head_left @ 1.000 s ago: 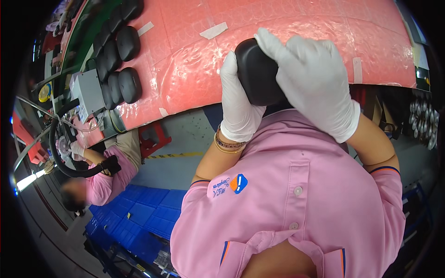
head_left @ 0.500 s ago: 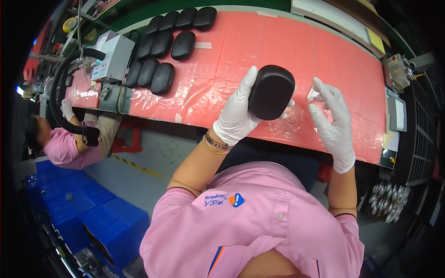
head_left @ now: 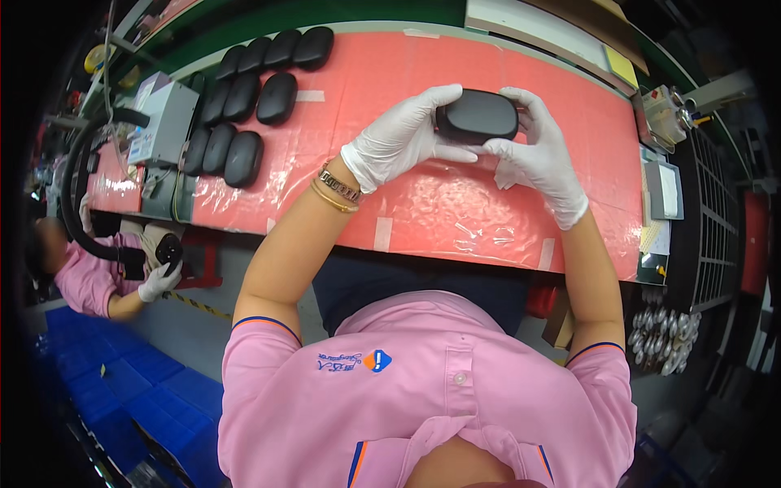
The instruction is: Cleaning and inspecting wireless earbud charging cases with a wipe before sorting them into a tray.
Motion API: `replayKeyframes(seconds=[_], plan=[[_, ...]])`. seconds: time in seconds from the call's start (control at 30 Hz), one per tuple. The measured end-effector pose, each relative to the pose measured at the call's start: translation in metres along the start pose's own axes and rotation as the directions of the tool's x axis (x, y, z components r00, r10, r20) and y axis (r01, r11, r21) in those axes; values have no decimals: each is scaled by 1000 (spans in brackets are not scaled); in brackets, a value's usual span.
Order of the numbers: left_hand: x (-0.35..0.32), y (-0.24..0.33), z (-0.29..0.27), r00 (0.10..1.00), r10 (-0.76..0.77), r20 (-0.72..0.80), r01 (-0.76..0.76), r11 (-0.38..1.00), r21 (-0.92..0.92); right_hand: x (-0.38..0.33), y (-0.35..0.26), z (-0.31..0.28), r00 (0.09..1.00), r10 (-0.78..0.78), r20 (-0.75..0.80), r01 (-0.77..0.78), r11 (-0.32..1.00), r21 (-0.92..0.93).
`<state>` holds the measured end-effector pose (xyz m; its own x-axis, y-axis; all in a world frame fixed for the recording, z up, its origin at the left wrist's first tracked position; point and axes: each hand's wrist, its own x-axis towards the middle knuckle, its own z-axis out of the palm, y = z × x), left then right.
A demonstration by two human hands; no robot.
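A black oval case (head_left: pixel 477 116) is held above the red work surface (head_left: pixel 423 203) by both my white-gloved hands. My left hand (head_left: pixel 400 140) grips its left end, with bracelets on that wrist. My right hand (head_left: pixel 538 154) wraps its right end and underside. The case lies roughly level, its long side running left to right. Several identical black oval cases (head_left: pixel 244 106) lie in rows on the red surface at the far left.
A grey box device (head_left: pixel 163 122) with a black hose stands at the table's left end. A co-worker in pink (head_left: pixel 98 276) sits to the left, holding a black case in a gloved hand. Blue crates (head_left: pixel 122 382) sit below; metal parts (head_left: pixel 663 346) and a rack are on the right.
The view has swung so the table lies further ahead. My right hand, which had come off the case, now grips its right end again. The case has been turned level between both hands.
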<state>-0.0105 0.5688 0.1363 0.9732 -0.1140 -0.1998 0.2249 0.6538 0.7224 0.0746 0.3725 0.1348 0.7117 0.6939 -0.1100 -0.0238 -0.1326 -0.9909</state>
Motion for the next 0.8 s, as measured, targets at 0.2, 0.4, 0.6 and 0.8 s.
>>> replayKeyframes(seconds=[0.2, 0.4, 0.6, 0.8], plan=[[28, -21, -17, 996, 44, 79, -54, 990, 134, 17, 29, -15, 985, -145, -89, 139, 988, -65], [34, -25, -18, 997, 73, -4, -70, 979, 189, 25, 36, -19, 984, -171, -55, 160, 973, -164], [34, -26, -21, 997, 69, -31, -63, 985, 161, 24, 38, -15, 983, -152, -101, 135, 978, -160], [32, -27, -21, 998, 53, -42, -45, 981, 188, 23, 30, -12, 990, -76, -117, 65, 993, -99]])
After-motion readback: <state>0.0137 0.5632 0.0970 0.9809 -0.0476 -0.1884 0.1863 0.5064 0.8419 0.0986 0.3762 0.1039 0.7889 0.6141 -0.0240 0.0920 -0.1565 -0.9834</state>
